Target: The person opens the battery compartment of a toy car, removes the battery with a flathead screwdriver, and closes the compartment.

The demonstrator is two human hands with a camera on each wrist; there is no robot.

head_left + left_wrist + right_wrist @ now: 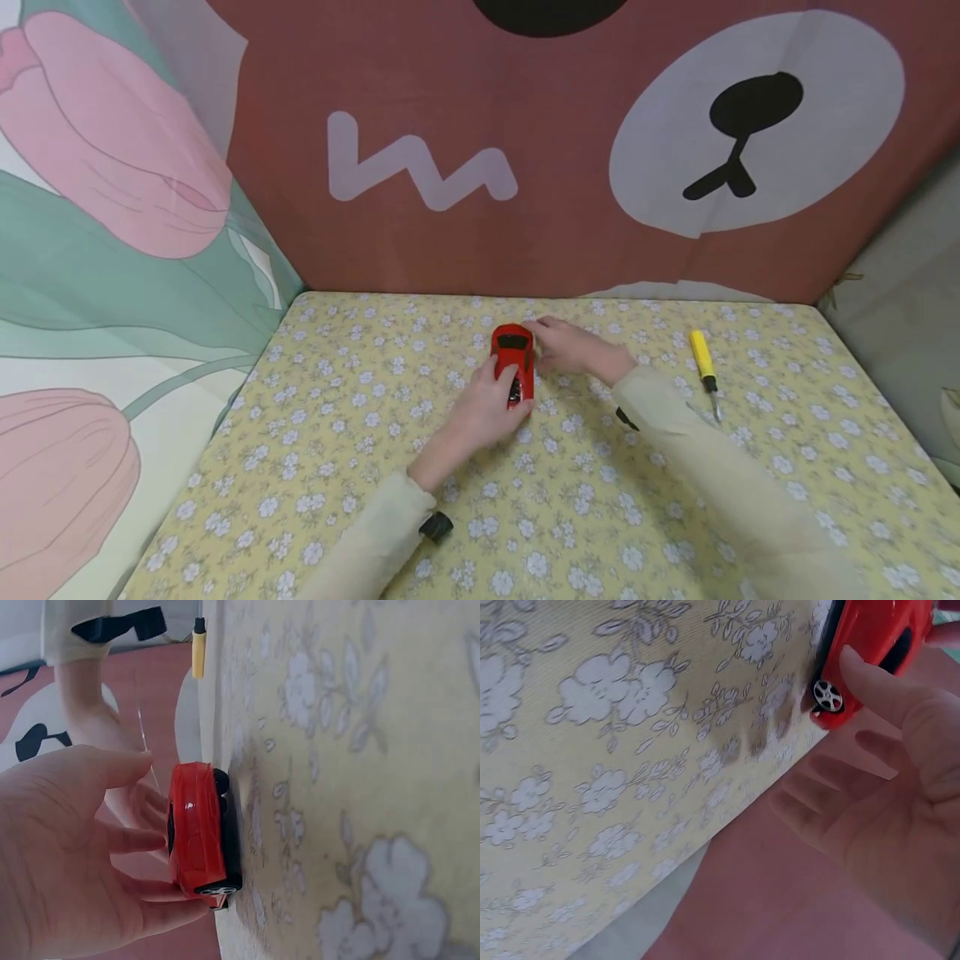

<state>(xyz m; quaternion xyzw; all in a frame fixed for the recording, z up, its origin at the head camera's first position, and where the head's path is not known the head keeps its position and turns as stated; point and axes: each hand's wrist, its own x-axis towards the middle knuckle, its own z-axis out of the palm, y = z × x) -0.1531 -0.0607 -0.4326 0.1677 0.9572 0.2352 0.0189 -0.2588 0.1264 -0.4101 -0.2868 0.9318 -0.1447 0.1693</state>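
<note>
A red toy car [513, 342] stands on the flowered tabletop, its long side running away from me. My left hand [491, 404] holds it from above at the near end, thumb on the right and fingers over the roof and left side. The left wrist view shows the red body [196, 817] with its black wheels at the cloth. On the right, my right hand [573, 346] is at the far end of the car, its fingers loosely bent. In the right wrist view its thumb [874, 686] overlaps the car's side near a silver-rimmed wheel [827, 696].
A screwdriver [702, 354] with a yellow handle lies to the right, beyond the right forearm. The flowered tabletop [360, 400] ends at the back against a reddish cloth wall [420, 250] with a cartoon print. Another printed cloth [112, 317] hangs along the left.
</note>
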